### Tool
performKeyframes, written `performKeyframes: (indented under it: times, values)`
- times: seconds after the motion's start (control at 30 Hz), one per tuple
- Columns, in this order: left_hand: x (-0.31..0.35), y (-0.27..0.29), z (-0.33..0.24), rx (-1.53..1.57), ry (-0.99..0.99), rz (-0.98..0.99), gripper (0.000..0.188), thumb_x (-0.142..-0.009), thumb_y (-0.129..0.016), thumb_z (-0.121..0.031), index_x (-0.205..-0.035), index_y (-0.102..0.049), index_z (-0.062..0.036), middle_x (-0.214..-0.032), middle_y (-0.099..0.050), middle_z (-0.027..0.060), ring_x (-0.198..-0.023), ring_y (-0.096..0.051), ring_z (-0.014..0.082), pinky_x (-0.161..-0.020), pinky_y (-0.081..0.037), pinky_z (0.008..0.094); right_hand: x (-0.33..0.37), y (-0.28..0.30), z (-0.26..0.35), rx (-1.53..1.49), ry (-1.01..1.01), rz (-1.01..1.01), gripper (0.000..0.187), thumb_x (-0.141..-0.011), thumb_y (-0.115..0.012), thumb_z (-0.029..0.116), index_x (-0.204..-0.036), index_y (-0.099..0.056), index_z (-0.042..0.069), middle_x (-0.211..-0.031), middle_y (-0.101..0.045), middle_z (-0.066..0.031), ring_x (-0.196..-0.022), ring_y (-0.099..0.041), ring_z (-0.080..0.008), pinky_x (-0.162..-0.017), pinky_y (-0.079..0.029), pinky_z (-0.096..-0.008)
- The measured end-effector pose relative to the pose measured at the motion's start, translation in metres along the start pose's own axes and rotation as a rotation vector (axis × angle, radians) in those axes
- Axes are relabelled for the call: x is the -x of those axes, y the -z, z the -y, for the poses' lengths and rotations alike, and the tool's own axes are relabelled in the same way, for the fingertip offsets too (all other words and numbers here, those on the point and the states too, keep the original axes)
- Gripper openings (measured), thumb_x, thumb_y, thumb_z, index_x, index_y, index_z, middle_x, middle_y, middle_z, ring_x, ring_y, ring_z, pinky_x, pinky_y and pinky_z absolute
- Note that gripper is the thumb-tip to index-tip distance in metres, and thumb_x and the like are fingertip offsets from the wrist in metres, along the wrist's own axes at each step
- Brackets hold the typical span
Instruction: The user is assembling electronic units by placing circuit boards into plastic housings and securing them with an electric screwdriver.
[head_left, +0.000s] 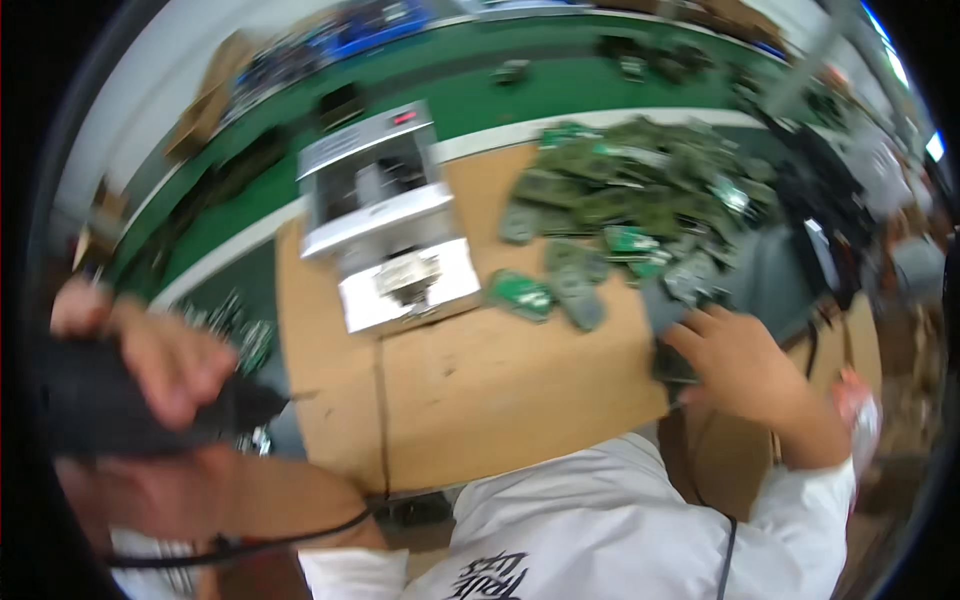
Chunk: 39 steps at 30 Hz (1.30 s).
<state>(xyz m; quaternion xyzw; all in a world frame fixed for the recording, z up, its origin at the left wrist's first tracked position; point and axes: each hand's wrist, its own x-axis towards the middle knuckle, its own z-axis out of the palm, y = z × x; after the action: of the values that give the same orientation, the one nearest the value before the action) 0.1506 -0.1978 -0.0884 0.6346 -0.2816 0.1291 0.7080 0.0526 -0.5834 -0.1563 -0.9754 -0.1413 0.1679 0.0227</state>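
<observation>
My left hand (150,360) is at the far left, closed around a black corded power tool (100,405) whose tip points right toward the brown table (480,380). My right hand (745,375) rests at the table's right edge, fingers on a dark circuit board (665,305) beside the pile of green circuit boards (640,195). Whether that hand grips the board is unclear because of blur. A white and silver machine (390,225) stands at the table's back left.
A few loose green boards (550,290) lie between the machine and the pile. More boards (240,330) sit low at the left. A green-topped bench (480,90) with clutter runs behind. Black equipment (820,200) stands at the right.
</observation>
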Motion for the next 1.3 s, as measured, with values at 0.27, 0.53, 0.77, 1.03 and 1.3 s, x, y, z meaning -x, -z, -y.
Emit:
performKeyframes:
  times: [0.27,0.53,0.77,1.03,1.3]
  values:
    - [0.026,0.061,0.004,-0.709,0.092,-0.226,0.023,-0.097,-0.055,-0.02,-0.104,-0.061,0.0008,-0.094,-0.063,0.0051,-0.083,-0.055,0.0095,-0.072,-0.042,0.0222,0.017,-0.039,-0.007,-0.249,-0.05,-0.423,0.052,-0.067,-0.063,-0.001,-0.118,-0.055,-0.001,-0.106,-0.052,-0.0214,-0.101,-0.049,-0.0394,-0.091,-0.04,-0.0431]
    - [0.163,0.103,0.071,-1.665,0.668,-0.19,0.04,-0.077,-0.077,-0.027,-0.106,-0.059,-0.0066,-0.093,-0.064,0.0117,-0.089,-0.06,0.0318,-0.077,-0.049,0.0414,-0.047,-0.044,0.026,-1.1,0.11,-0.45,0.033,-0.09,-0.052,0.002,-0.122,-0.053,-0.008,-0.099,-0.059,-0.0128,-0.079,-0.061,-0.017,-0.066,-0.052,-0.0275]
    - [0.157,0.068,0.065,-1.611,0.314,-0.29,0.034,-0.082,-0.068,-0.005,-0.115,-0.061,-0.003,-0.083,-0.064,0.0121,-0.078,-0.061,0.0317,-0.069,-0.048,0.0398,-0.112,-0.031,0.083,-1.638,-0.012,-0.187,0.023,-0.096,-0.061,0.023,-0.096,-0.063,0.0,-0.073,-0.057,-0.0002,-0.055,-0.054,-0.0052,-0.045,-0.043,-0.0203]
    - [0.087,-0.06,0.078,-0.285,0.416,0.195,0.025,-0.079,-0.075,-0.002,-0.101,-0.064,0.0017,-0.085,-0.07,0.0099,-0.078,-0.07,0.0153,-0.07,-0.053,0.0249,-0.118,-0.059,0.079,-1.645,0.021,-0.201,0.027,-0.092,-0.067,0.026,-0.081,-0.065,0.002,-0.058,-0.054,0.0026,-0.046,-0.049,-0.003,-0.041,-0.04,-0.0187]
    - [0.062,-0.086,0.096,-0.21,0.501,0.281,0.032,-0.082,-0.075,-0.006,-0.103,-0.052,-0.0005,-0.086,-0.071,0.0085,-0.078,-0.068,0.0129,-0.069,-0.053,0.0247,-0.106,-0.056,0.065,-1.715,0.429,-0.347,0.024,-0.092,-0.065,0.013,-0.11,-0.065,-0.002,-0.089,-0.058,-0.0033,-0.08,-0.057,-0.0083,-0.065,-0.046,-0.0197]
